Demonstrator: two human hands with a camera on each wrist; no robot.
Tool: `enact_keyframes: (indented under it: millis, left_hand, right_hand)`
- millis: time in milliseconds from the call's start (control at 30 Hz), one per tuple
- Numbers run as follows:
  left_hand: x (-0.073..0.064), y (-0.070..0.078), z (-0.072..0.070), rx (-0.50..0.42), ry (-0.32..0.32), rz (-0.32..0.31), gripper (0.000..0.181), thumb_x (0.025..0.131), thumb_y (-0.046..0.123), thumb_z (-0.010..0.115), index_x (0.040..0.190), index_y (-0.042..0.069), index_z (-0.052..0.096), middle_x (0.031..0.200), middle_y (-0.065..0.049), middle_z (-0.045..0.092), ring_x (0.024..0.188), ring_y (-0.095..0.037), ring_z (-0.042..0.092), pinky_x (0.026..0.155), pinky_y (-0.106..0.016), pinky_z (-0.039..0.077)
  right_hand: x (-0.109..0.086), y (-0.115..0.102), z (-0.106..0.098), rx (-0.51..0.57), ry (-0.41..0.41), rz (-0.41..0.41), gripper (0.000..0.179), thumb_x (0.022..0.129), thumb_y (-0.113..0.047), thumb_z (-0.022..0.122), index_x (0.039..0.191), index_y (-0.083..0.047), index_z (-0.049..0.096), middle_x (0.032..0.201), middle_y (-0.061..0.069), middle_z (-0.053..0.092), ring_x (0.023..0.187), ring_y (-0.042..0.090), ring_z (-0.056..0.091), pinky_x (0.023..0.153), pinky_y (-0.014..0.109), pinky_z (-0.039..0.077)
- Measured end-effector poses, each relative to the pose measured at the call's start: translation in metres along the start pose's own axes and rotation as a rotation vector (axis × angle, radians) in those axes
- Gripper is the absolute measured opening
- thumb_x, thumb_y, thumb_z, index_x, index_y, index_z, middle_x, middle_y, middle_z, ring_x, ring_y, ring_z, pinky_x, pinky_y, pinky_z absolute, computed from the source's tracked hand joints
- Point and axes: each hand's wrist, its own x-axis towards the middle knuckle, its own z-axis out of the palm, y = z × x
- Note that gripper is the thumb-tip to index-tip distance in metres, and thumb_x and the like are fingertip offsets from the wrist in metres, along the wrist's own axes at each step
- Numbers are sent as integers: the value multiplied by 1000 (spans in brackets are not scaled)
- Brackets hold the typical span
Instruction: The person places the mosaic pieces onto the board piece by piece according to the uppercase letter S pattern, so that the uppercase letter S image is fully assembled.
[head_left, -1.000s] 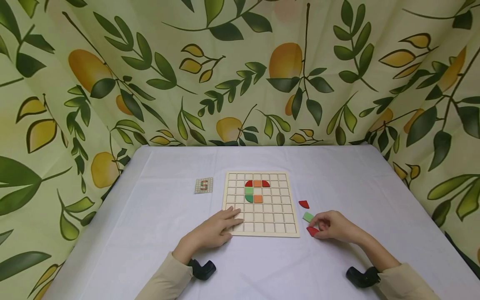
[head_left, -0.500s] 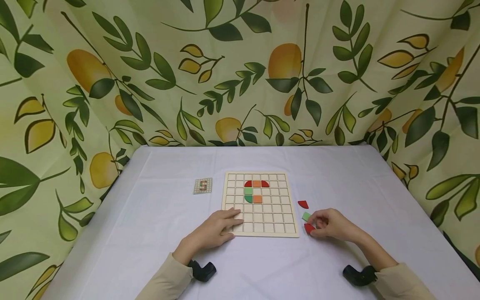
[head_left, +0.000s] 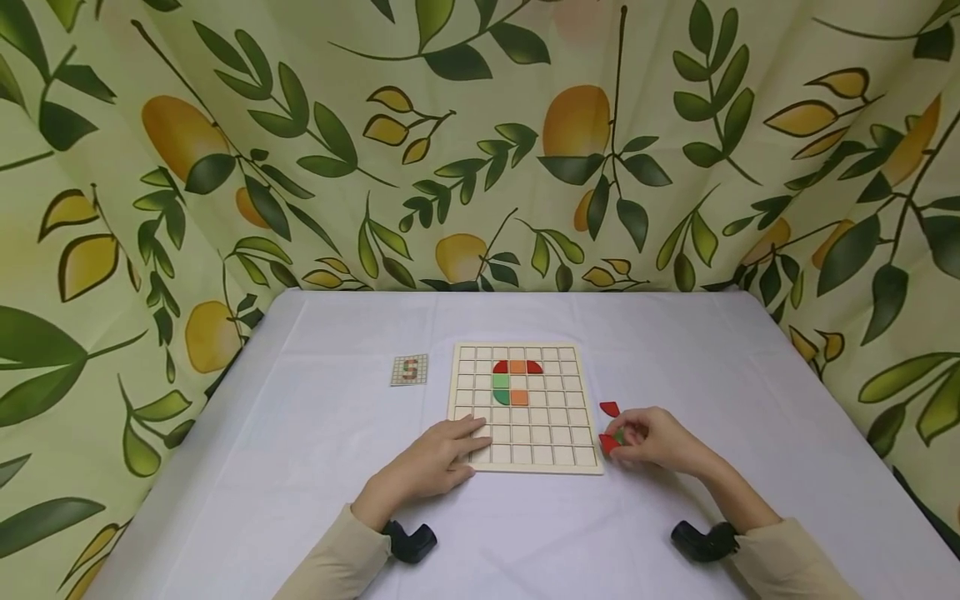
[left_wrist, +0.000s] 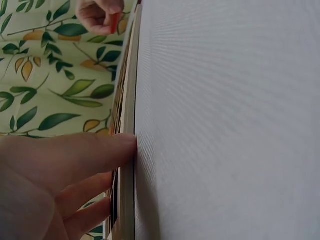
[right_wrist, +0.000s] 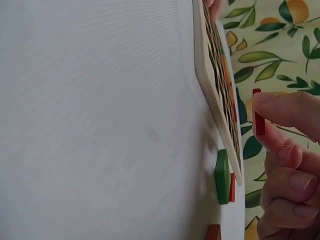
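Observation:
My right hand (head_left: 658,437) pinches a red quarter-circle tile (right_wrist: 259,120) between thumb and fingertips, raised off the cloth beside the board's right edge. Under that hand lies a light green square tile (right_wrist: 222,176), mostly covered in the head view. Another red quarter-circle tile (head_left: 610,409) lies just beyond it. The wooden grid board (head_left: 551,433) carries red, orange and green tiles in its upper middle cells. On its lower left corner my left hand (head_left: 429,457) rests with extended fingers; the left wrist view shows the thumb (left_wrist: 117,150) against the board's side edge.
A small pattern card (head_left: 409,369) with an S-shaped figure lies left of the board. White cloth (head_left: 337,417) covers the table, and a leaf-and-fruit curtain (head_left: 480,167) hangs behind and at both sides. A brownish-orange piece (right_wrist: 213,232) shows at the bottom of the right wrist view.
My right hand has picked up the red tile and carried it left and slightly away from me, over the green tile to the board's edge. My left hand stays on the board's corner.

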Motion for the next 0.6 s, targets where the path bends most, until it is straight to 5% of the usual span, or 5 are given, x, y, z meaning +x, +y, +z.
enact_keyframes:
  millis: [600]
  left_hand:
    - [0, 2, 2, -1, -3, -13, 48, 90, 21, 63, 137, 13, 55, 152, -9, 44, 143, -29, 40, 116, -47, 36]
  right_hand:
    - [22, -10, 10, 87, 54, 96, 24, 77, -14, 78, 93, 1, 68, 63, -3, 45, 55, 3, 40, 48, 17, 32]
